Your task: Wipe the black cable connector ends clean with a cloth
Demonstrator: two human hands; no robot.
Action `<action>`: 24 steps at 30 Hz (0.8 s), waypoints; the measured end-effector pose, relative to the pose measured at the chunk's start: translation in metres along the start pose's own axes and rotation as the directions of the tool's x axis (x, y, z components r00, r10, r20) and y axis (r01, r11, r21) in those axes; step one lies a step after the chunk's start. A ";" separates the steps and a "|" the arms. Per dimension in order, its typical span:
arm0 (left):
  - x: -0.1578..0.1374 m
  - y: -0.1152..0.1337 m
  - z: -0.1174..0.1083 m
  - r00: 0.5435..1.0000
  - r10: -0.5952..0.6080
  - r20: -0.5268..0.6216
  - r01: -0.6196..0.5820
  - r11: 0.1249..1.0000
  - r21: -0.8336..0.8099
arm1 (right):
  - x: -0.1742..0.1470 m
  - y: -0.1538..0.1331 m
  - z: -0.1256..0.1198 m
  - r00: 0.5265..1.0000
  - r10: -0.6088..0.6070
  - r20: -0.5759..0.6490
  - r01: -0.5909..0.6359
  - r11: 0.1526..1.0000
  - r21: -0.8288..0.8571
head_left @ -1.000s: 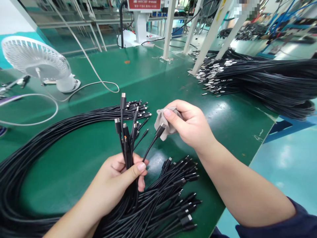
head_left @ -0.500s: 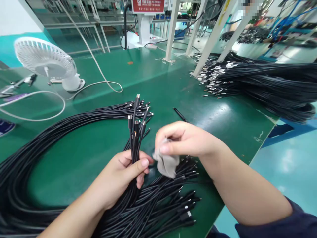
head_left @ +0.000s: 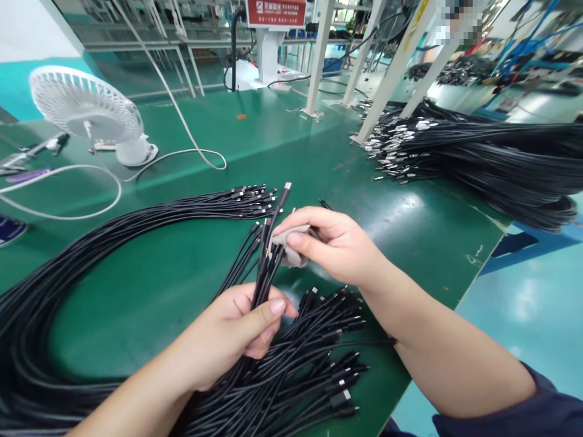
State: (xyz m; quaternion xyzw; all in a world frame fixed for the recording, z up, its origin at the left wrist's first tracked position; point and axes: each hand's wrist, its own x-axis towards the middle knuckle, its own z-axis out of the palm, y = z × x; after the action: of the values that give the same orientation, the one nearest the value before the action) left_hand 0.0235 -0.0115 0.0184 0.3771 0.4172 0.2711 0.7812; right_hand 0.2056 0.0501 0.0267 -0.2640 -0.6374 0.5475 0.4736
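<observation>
My left hand (head_left: 255,318) is closed around several black USB cables (head_left: 262,276), whose plug ends stick up above the fist. A grey cloth (head_left: 296,258) is pinched between the thumb and fingers of my right hand (head_left: 323,240). The cloth presses against some of the plug ends, partly hiding them. One plug (head_left: 285,193) stands higher than the others, its metal tip showing. Below and to the right of my left hand lies a loose spread of more black cables (head_left: 314,358), plugs pointing right. Behind, another part of the bundle (head_left: 182,209) curves across the table.
A white fan (head_left: 86,112) stands at the back left, with a white cord (head_left: 182,152) looping over the green table (head_left: 291,145). White posts (head_left: 319,60) rise at the back. A large heap of black cables (head_left: 492,145) lies at the right edge. A dark pen-like thing (head_left: 325,204) is partly hidden behind my right hand.
My right hand has brought the cloth up and left onto the plug ends. The cables in my left hand now lean to the right, and that hand has shifted slightly right.
</observation>
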 end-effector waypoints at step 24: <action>0.001 0.006 -0.005 0.972 0.096 -0.215 -0.133 0.977 -0.167 | 0.002 -0.006 -0.005 0.981 0.162 0.107 -0.146 0.978 -0.146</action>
State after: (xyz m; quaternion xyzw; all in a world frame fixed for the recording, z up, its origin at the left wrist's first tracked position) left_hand 0.0190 -0.0056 0.0205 0.2983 0.4470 0.3901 0.7477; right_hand 0.2104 0.0525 0.0323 -0.3116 -0.6784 0.5519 0.3716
